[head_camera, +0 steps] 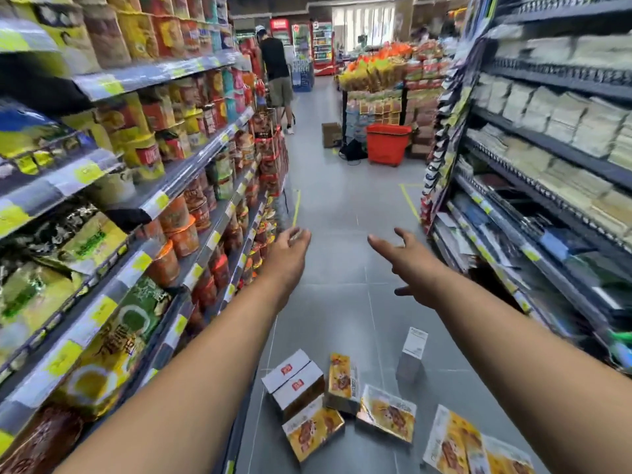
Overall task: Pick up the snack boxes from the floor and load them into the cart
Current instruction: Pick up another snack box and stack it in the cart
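Head-worn wide view, facing down aisle floor (342, 234)

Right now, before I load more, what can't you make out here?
- Cart: not in the head view; only a red basket stands far ahead.
- Snack boxes: the bottom-right ones are cut by the lower edge, so no count.
- Left hand: its fingers point away, blurred; grip unclear.

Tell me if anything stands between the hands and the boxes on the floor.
Nothing visible does. The left hand and right hand are open and empty, held out forward. The boxes lie on the floor lower and nearer the person, with nothing over them. No cart is in view, so that path cannot be judged.
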`<state>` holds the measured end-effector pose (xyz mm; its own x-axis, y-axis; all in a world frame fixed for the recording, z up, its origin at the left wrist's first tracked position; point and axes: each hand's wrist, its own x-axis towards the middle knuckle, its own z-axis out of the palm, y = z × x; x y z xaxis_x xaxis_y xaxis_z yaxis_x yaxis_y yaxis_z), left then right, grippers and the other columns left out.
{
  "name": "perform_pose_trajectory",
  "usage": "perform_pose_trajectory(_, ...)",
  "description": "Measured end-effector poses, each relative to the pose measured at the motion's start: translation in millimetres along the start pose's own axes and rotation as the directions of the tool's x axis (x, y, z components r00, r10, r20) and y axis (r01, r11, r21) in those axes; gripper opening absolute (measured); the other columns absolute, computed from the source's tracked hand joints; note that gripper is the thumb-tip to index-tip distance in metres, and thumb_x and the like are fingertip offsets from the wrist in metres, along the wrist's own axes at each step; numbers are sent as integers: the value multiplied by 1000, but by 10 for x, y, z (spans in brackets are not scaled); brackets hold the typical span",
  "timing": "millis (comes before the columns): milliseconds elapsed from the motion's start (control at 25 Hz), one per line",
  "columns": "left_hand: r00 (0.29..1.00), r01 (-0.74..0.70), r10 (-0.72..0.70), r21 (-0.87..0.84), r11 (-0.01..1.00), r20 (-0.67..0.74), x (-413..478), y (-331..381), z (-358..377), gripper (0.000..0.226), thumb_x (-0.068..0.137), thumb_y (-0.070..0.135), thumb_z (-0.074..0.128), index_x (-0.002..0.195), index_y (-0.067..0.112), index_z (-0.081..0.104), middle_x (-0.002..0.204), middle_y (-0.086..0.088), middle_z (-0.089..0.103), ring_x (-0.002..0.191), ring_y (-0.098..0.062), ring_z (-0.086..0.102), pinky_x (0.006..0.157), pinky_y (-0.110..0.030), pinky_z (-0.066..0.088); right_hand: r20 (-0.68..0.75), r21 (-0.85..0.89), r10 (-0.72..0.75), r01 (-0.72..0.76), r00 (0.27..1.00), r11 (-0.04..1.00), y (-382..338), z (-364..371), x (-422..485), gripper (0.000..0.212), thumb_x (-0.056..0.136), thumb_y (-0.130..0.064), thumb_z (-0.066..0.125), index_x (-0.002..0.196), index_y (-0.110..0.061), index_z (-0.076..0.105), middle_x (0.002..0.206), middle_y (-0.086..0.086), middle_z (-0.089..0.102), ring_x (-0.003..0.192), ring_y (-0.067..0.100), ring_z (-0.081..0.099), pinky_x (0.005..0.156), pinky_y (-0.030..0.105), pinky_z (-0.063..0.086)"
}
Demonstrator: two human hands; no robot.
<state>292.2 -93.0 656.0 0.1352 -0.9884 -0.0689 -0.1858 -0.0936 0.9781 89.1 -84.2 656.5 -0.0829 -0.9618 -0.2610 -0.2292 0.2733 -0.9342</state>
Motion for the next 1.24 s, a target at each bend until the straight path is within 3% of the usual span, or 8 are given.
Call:
perform_pose_trajectory(200,995,51,-52,11,999,80,1159,-332,388,81,64,73,53,136,35,47,134,3,58,124,-17,54,111,-47,38,-31,35,63,-61,998,997,255,-79,1117,89,81,-60,65,152,-38,15,150,-3,36,116,20,49,94,50,46)
perform_pose_trajectory(360,994,87,-90,37,996,65,1879,-889,740,56,91,53,53,140,27,45,136,-5,57,126,-26,52,109,-49,38,-25,31,108,-107,994,994,727,-127,2072,87,83,-54,67,152,-39,17,156,1,29,127,24,43,98,52,42)
perform_pose_trajectory(480,990,131,-134,66,989,42,2417,-1627,1013,54,92,52,53,139,28,45,129,4,57,122,-23,54,106,-44,40,7,-15,143,-143,990,990,1302,25,2790,89,80,-57,68,151,-41,17,157,0,29,121,22,44,96,50,43)
perform_pose_trajectory(760,954,278,-292,160,947,70,3321,-4125,1557,64,83,62,55,138,30,46,135,1,55,113,-21,57,104,-39,43,-63,-108,233,-238,971,965,3637,729,4099,95,72,-68,67,150,-41,19,151,-1,37,121,27,50,92,50,50)
perform_pose_trajectory(920,898,406,-433,237,883,76,3369,-5796,1758,62,83,60,57,135,28,50,105,5,62,99,-20,59,101,-44,46,-80,-187,382,-390,921,902,5349,1219,4448,106,56,-78,66,146,-43,25,132,4,54,99,33,62,86,54,54)
perform_pose_trajectory(1040,869,446,-487,294,846,84,3322,-6848,1867,56,92,52,56,137,21,50,127,0,59,117,-19,56,105,-41,45,-76,-235,431,-436,899,869,6392,1570,4574,97,71,-68,69,151,-37,23,126,8,55,106,33,60,89,52,53)
perform_pose_trajectory(1160,787,553,-601,274,787,139,3211,-7670,2034,42,94,45,57,121,13,54,101,1,61,83,-7,64,68,-19,55,-9,-213,499,-489,867,846,7234,1893,4707,96,77,-59,71,153,-32,18,148,9,42,125,33,50,97,52,48)
perform_pose_trajectory(1240,721,598,-662,300,743,203,3169,-8037,2169,47,87,50,61,112,10,59,89,-4,61,72,-15,64,68,-27,54,29,-186,534,-520,845,833,7600,2044,4776,101,77,-56,73,155,-28,14,153,7,38,131,31,46,103,51,44)
